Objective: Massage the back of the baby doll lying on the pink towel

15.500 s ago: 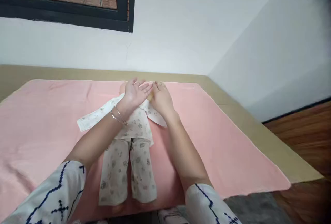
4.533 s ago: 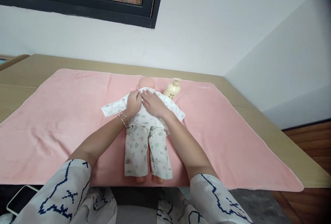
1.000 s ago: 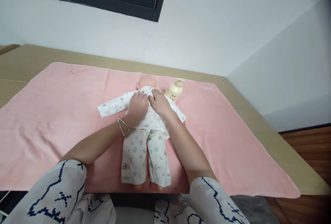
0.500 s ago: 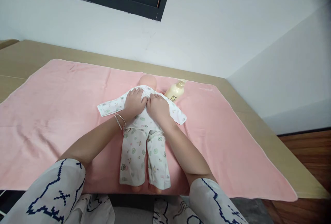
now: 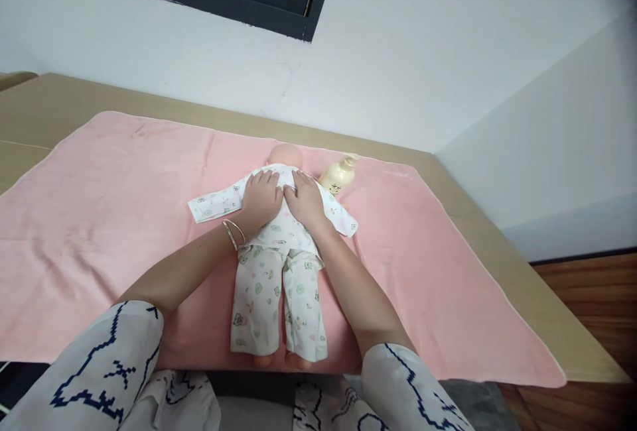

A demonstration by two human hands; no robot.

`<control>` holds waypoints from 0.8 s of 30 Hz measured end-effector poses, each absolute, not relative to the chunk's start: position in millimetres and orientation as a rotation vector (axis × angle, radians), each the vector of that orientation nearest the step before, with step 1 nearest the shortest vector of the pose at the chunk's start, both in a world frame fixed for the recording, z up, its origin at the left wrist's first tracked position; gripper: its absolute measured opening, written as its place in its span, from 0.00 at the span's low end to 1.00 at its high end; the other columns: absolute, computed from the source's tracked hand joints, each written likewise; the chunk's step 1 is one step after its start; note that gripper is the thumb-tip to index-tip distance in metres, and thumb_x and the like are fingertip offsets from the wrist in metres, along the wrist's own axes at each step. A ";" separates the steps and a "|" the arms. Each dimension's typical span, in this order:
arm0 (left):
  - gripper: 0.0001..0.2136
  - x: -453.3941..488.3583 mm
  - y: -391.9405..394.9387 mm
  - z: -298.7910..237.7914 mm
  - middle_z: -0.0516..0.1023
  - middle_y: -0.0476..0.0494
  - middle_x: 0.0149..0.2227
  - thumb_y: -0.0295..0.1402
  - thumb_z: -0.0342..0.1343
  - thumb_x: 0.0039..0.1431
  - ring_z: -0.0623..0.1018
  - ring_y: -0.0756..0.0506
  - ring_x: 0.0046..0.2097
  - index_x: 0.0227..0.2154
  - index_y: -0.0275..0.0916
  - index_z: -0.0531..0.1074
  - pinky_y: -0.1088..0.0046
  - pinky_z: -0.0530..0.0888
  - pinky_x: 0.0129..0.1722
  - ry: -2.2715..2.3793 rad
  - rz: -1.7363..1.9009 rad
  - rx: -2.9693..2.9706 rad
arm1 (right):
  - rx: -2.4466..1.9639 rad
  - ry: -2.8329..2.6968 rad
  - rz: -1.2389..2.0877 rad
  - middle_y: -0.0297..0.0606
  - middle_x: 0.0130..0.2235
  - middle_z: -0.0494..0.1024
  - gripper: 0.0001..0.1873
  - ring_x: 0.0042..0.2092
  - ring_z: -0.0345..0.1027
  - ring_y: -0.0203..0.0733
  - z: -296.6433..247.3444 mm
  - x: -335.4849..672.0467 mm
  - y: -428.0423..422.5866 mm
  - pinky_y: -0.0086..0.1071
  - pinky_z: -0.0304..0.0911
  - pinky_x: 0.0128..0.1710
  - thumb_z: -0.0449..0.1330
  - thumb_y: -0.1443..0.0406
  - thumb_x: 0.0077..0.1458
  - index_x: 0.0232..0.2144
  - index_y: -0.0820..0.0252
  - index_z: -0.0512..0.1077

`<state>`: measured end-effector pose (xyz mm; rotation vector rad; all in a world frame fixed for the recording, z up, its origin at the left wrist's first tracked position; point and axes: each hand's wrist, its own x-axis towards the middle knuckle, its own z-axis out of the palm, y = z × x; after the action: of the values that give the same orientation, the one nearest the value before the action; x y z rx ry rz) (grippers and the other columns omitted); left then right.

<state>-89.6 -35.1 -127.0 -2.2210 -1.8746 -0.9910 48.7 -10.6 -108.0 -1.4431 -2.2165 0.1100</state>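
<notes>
A baby doll (image 5: 285, 155) lies on a pink mat, its head away from me and its feet at the near edge. It wears a white printed top (image 5: 283, 231) and matching trousers (image 5: 257, 298). My left hand (image 5: 263, 197) rests flat on the left side of the doll's upper body, fingers extended. Opposite it, my right hand (image 5: 305, 201) lies on the right side with its fingers stretched out. The thumbs come close together over the middle. Both sleeves of the top spread outward. A cream pump bottle (image 5: 339, 175) lies tilted beside the doll's right-hand sleeve.
The pink mat (image 5: 428, 272) covers much of the wooden table (image 5: 478, 239) and reaches its near edge. Behind stands a white wall (image 5: 388, 60) with a dark window frame (image 5: 279, 10). Wooden flooring (image 5: 587, 285) shows at the right.
My right hand's fingers were bent at the middle of the doll's upper body; now they are stretched out, a little further right. My left hand has barely moved.
</notes>
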 end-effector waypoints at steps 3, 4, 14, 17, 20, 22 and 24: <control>0.15 -82.6 -44.0 -116.2 0.78 0.28 0.51 0.29 0.46 0.67 0.76 0.32 0.54 0.49 0.32 0.74 0.51 0.71 0.56 -1.815 -0.847 -2.242 | -1.396 -2.181 0.086 0.54 0.60 0.74 0.25 0.62 0.65 0.55 -106.7 48.5 -12.7 0.45 0.55 0.66 0.49 0.63 0.64 0.58 0.70 0.70; 0.14 -80.3 -46.5 -113.3 0.79 0.29 0.48 0.29 0.45 0.67 0.77 0.33 0.52 0.46 0.32 0.75 0.52 0.72 0.53 -1.802 -0.816 -2.241 | -1.384 -2.175 0.081 0.53 0.58 0.75 0.24 0.60 0.66 0.55 -106.2 48.6 -13.1 0.44 0.57 0.64 0.48 0.64 0.63 0.56 0.70 0.72; 0.16 -80.7 -44.0 -116.0 0.77 0.29 0.55 0.28 0.45 0.67 0.75 0.34 0.58 0.49 0.31 0.75 0.54 0.71 0.58 -1.822 -0.850 -2.245 | -1.414 -2.091 0.181 0.51 0.59 0.75 0.23 0.59 0.66 0.52 -103.2 43.9 -19.5 0.45 0.56 0.64 0.46 0.65 0.65 0.54 0.66 0.72; 0.20 -87.1 -36.1 -121.5 0.73 0.32 0.62 0.30 0.43 0.67 0.70 0.36 0.64 0.58 0.31 0.69 0.52 0.65 0.65 -1.867 -0.909 -2.245 | -1.478 -2.107 0.204 0.53 0.61 0.73 0.25 0.63 0.63 0.54 -97.4 38.3 -27.9 0.49 0.52 0.67 0.44 0.66 0.66 0.58 0.68 0.70; 0.22 -92.4 -29.9 -124.6 0.73 0.33 0.62 0.31 0.44 0.66 0.70 0.36 0.64 0.59 0.32 0.68 0.51 0.63 0.67 -1.922 -0.964 -2.266 | -1.556 -2.225 0.151 0.60 0.63 0.69 0.26 0.66 0.59 0.58 -87.3 34.2 -39.2 0.50 0.51 0.67 0.43 0.68 0.67 0.61 0.74 0.66; 0.22 -93.6 -29.1 -124.8 0.73 0.33 0.62 0.31 0.44 0.65 0.69 0.36 0.65 0.60 0.32 0.68 0.50 0.62 0.68 -1.930 -0.981 -2.279 | -1.614 -2.336 0.131 0.63 0.66 0.64 0.28 0.68 0.57 0.61 -79.8 34.6 -45.4 0.50 0.52 0.67 0.44 0.67 0.67 0.65 0.77 0.62; 0.22 -92.7 -31.3 -123.6 0.73 0.33 0.62 0.31 0.45 0.65 0.69 0.35 0.65 0.59 0.32 0.68 0.50 0.63 0.67 -1.926 -0.969 -2.271 | -1.639 -2.428 0.158 0.63 0.68 0.60 0.29 0.70 0.53 0.63 -73.7 38.0 -47.8 0.50 0.51 0.68 0.44 0.67 0.68 0.67 0.77 0.57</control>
<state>-92.7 -31.3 -123.6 -2.2706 -1.9260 -0.9686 38.0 -47.8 -73.7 -1.6391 -2.4281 0.1576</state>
